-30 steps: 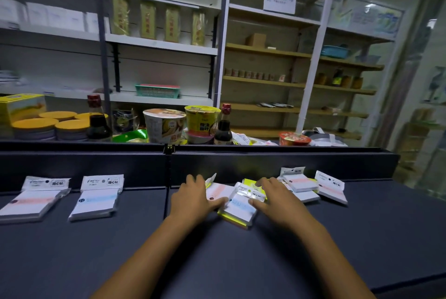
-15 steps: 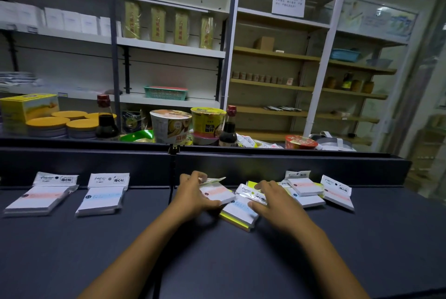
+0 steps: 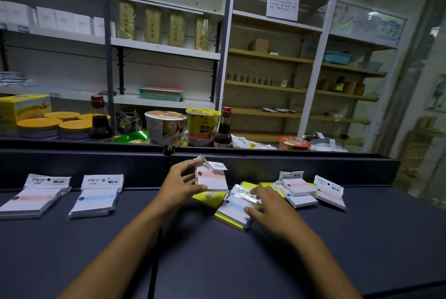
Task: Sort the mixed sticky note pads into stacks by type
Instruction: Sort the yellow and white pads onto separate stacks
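On the far left of the dark tabletop [image 3: 101, 250] two neat stacks are already made. One is the pink-stripe stack [image 3: 31, 199], and just beside it sits the blue-stripe stack [image 3: 96, 202]. So two kinds have their own spots, and I would say the sorting is started but not near done.

Over in the middle, the left hand [image 3: 179, 184] is holding a pink-stripe pad [image 3: 211, 176] up off the tabletop, with the thumb below and the fingers curled round its side. I think this pad belongs with the pink ones far to the left.

Beside it, the right hand [image 3: 268, 207] rests on a blue-stripe pad [image 3: 235, 208], with fingers and thumb bent round its top and side edges. That pad lies on top of a yellow pad [image 3: 228, 220]. Another yellow pad [image 3: 208, 198] lies just under the lifted one.

More mixed pads [image 3: 299, 192] are bunched up to the right, some lying on each other, and one pink-stripe pack [image 3: 329, 193] sits at the end. All of these are not sorted yet. No yellow stack is made yet, so that kind needs a spot too.
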{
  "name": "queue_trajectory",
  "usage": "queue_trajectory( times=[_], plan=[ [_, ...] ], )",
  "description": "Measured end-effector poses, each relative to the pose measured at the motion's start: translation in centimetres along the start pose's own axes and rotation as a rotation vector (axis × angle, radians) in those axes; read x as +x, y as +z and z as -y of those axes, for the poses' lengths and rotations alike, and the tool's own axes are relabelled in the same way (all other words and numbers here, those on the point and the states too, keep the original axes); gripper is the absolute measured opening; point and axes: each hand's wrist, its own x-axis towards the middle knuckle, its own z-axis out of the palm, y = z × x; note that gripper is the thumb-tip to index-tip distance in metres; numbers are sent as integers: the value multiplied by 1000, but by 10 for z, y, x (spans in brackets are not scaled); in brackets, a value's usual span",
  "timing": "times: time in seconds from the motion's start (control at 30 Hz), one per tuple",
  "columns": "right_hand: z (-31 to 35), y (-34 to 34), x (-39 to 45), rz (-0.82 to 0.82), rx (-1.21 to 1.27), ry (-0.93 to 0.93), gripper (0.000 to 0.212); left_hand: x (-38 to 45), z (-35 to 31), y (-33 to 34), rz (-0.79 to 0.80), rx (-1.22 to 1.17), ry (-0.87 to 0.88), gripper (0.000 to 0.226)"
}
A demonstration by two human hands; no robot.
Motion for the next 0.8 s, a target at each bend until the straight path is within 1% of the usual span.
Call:
queue_trajectory(
  times=[0.1,0.23,0.4,0.47,0.6,0.7,0.8],
  plan=[
    [-1,1,-1,4,10,11,42,0,0,-2,54,-47,-2,72],
    [-1,5,-2,21,5,22,46,1,1,-3,62,-85,15,72],
    [0,9,-2,54,-47,55,62,1,1,-3,72,-109,42,73],
    [-1,10,-2,62,-54,71,65,1,1,-2,80,-98,54,73],
    [0,12,-2,90,-76,89,79,2,2,-3,83,-75,78,72],
    [0,13,-1,65,-39,101,79,2,2,-3,80,-68,76,73],
    [0,12,0,20,48,101,78,2,2,-3,73,-77,72,73]
  ],
)
